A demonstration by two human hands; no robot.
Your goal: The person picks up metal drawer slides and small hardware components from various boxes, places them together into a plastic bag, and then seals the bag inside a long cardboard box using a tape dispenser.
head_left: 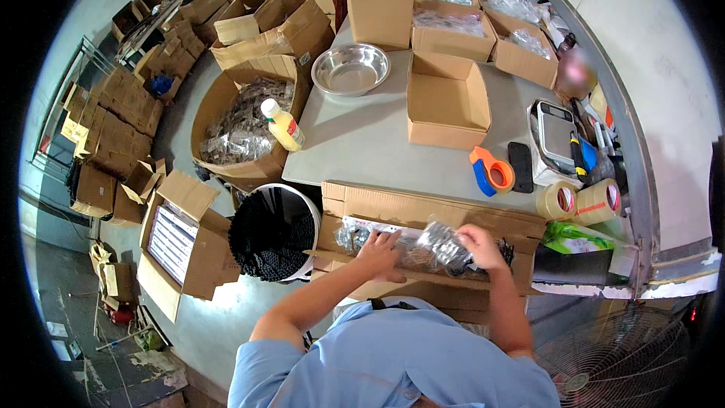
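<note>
A long open cardboard box point(362, 200) lies in front of me at the table's near edge. In my right hand point(483, 248) is a clear plastic bag point(445, 245) of small silvery parts, pinched by one end and held over the box. My left hand point(381, 254) rests inside the box, fingers apart, against a white printed strip point(368, 224) and plastic packets. More clear packets point(350, 237) lie at the box's left end. Dark pieces point(504, 254) show at its right end. My right hand partly hides what is under it.
Beyond stand an empty carton point(448, 98), a steel bowl point(351, 69), a yellow bottle point(282, 125), an orange-and-blue tape dispenser point(492, 171), a phone point(520, 167) and tape rolls point(578, 201). At left are a bucket of black strands point(306, 204) and cartons point(198, 211). A fan point(612, 363) stands lower right.
</note>
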